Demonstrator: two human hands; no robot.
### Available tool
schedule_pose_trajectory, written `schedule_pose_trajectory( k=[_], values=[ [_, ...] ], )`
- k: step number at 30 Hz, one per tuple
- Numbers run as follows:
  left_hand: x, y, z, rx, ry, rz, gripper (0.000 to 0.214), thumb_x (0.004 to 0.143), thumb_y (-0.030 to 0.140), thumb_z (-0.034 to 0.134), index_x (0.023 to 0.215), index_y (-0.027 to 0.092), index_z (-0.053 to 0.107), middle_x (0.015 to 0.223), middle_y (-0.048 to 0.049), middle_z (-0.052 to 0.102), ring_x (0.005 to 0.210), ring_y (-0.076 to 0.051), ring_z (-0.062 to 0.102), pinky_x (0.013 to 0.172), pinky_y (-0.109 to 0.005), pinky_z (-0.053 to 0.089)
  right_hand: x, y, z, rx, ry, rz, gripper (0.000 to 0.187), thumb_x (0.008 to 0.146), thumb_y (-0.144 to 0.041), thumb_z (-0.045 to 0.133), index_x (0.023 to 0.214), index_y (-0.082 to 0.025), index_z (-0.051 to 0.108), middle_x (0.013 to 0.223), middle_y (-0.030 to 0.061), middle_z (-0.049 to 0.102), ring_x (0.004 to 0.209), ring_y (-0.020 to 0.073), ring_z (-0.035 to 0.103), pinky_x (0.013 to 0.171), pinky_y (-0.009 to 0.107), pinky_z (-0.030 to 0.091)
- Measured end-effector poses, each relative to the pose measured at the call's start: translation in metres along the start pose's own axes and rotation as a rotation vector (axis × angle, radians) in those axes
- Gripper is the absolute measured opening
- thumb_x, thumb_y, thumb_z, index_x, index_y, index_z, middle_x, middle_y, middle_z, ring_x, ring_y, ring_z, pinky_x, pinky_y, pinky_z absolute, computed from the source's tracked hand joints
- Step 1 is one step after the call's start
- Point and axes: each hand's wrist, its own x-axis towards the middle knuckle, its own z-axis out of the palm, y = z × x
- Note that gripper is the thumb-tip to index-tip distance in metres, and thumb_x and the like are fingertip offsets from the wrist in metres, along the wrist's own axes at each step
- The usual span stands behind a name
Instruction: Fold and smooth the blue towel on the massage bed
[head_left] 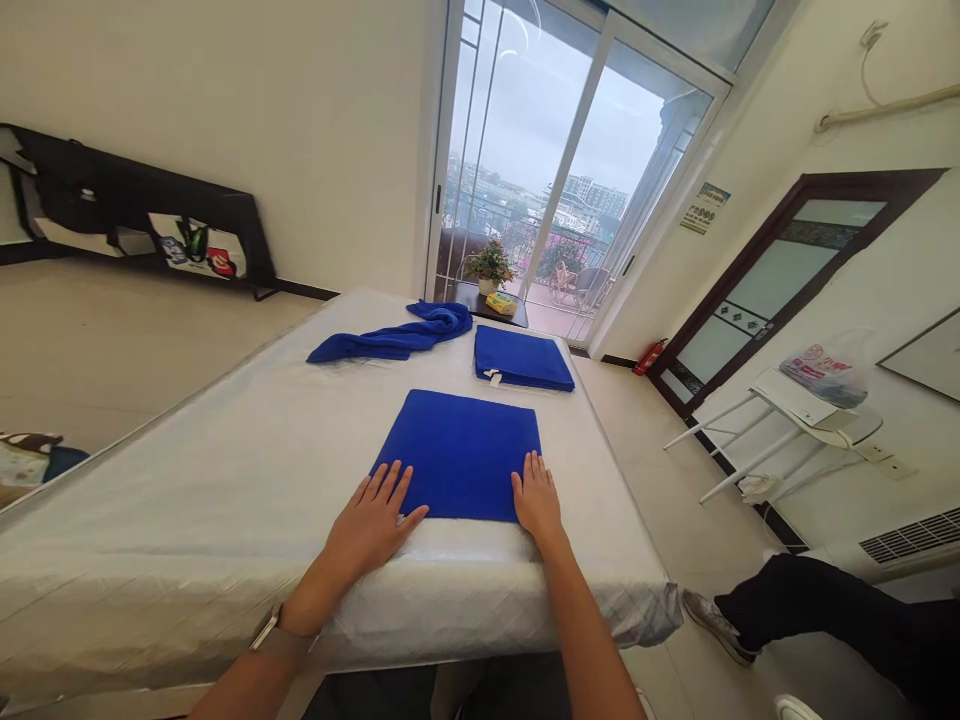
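A blue cloth point(465, 450), folded into a flat square, lies on the plastic-covered mattress point(247, 450) near its front edge. My left hand point(375, 520) rests on the cloth's near left corner, fingers spread. On the near right corner lies my right hand point(538, 495), its fingers stretched out flat. Neither hand grips anything. Beyond the square sits a stack of folded blue cloths point(523, 355) with small white tags at its near edge. To the left of that stack, another blue cloth point(390, 335) is crumpled and loose.
Behind the mattress stand a small dark table point(517, 315), a potted plant point(489, 265) and a yellow packet point(501, 303). At right is a white chair point(780, 400) bearing a plastic bag point(829, 370). A person's leg point(802, 610) extends in at lower right.
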Motion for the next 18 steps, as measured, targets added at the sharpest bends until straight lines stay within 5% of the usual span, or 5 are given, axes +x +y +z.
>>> schedule_pose_trajectory(
  k=[4,12,15,18],
  values=[
    [0.017,0.024,-0.005,-0.01,0.058,0.037,0.091,0.093,0.072,0.02,0.152,0.005,0.037,0.161,-0.0196,0.03,0.151,-0.035,0.022,0.122,-0.051,0.021,0.0,0.004,0.01,0.015,0.026,-0.002,0.065,0.105,-0.042,0.016,0.159,-0.004,0.02,0.166,0.012,0.017,0.154,0.0219,0.014,0.123,0.038,0.011],
    [0.103,0.162,0.0,-0.115,-0.009,0.522,0.07,0.103,0.051,0.012,0.151,0.009,0.041,0.159,-0.0163,0.037,0.15,-0.028,0.029,0.122,-0.044,0.019,-0.004,0.003,0.004,-0.012,0.009,-0.018,0.06,0.104,-0.032,0.021,0.159,-0.007,0.02,0.167,0.01,0.017,0.154,0.0199,0.011,0.123,0.035,0.01],
    [0.111,0.162,0.01,-0.104,-0.017,0.514,0.068,0.103,0.05,0.011,0.153,0.012,0.037,0.159,-0.0148,0.037,0.15,-0.027,0.029,0.121,-0.045,0.019,-0.004,0.003,0.004,-0.006,0.012,-0.006,0.06,0.104,-0.03,0.019,0.159,-0.007,0.02,0.166,0.0095,0.018,0.154,0.0185,0.012,0.123,0.034,0.011],
    [0.103,0.125,0.014,-0.077,0.005,0.444,0.071,0.102,0.057,0.013,0.155,0.015,0.032,0.161,-0.0129,0.033,0.152,-0.027,0.024,0.122,-0.044,0.016,-0.003,0.003,0.005,0.004,0.036,-0.001,0.061,0.104,-0.033,0.018,0.158,-0.004,0.022,0.166,0.0112,0.019,0.153,0.0197,0.015,0.123,0.035,0.011]
  ],
)
